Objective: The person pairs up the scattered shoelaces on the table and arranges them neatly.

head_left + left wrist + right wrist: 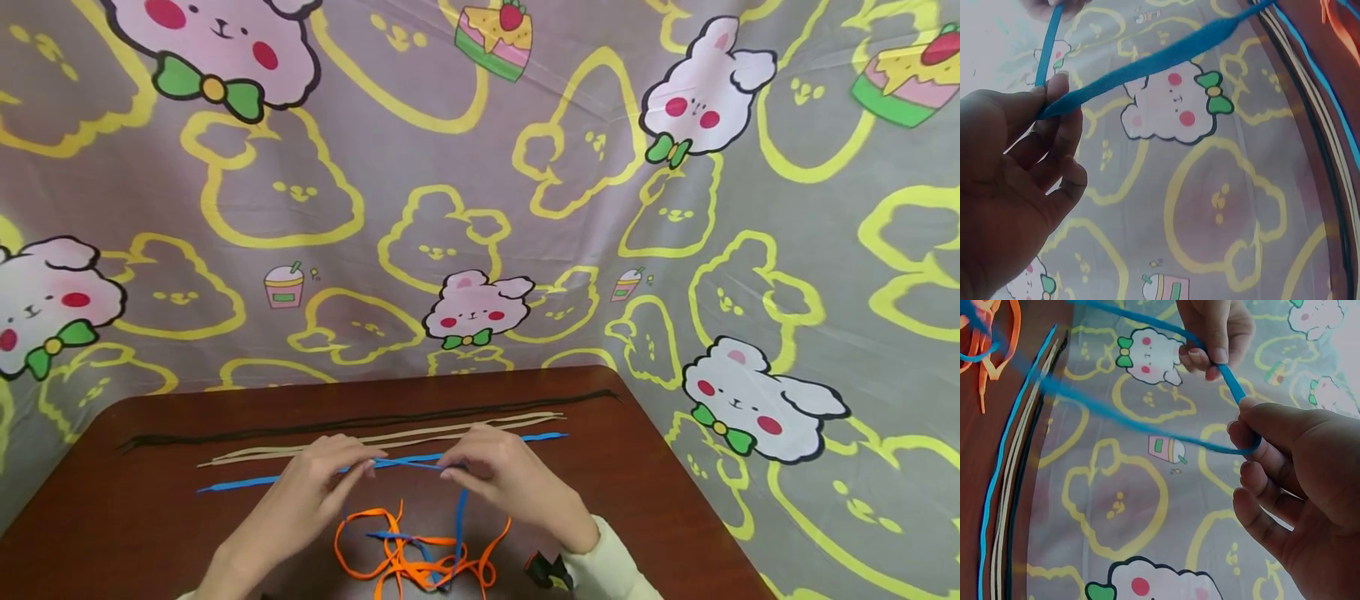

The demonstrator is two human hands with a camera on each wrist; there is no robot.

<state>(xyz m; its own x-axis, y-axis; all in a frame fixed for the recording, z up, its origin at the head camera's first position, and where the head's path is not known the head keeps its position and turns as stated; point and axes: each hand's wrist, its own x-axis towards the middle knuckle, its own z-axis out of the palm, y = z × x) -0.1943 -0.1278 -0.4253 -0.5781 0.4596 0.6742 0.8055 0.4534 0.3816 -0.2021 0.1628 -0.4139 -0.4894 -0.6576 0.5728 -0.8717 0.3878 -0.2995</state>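
A flat blue shoelace (1147, 65) is stretched between two hands above the table. My left hand (322, 479) pinches it between thumb and fingertips, and a length hangs down from there. Close by on the right, my right hand (510, 479) pinches the same lace; it bends round the fingers and drops toward the table. Below the hands lies a loose tangle of orange shoelace (362, 575), with part of the hanging blue lace over it.
Farther back on the brown table (637, 500), black laces (300, 430), beige laces (525, 419) and another blue lace (243, 483) lie stretched out in rows. A small black object (549, 572) is near the right sleeve. Patterned cloth (360, 275) hangs behind the table and along its right side.
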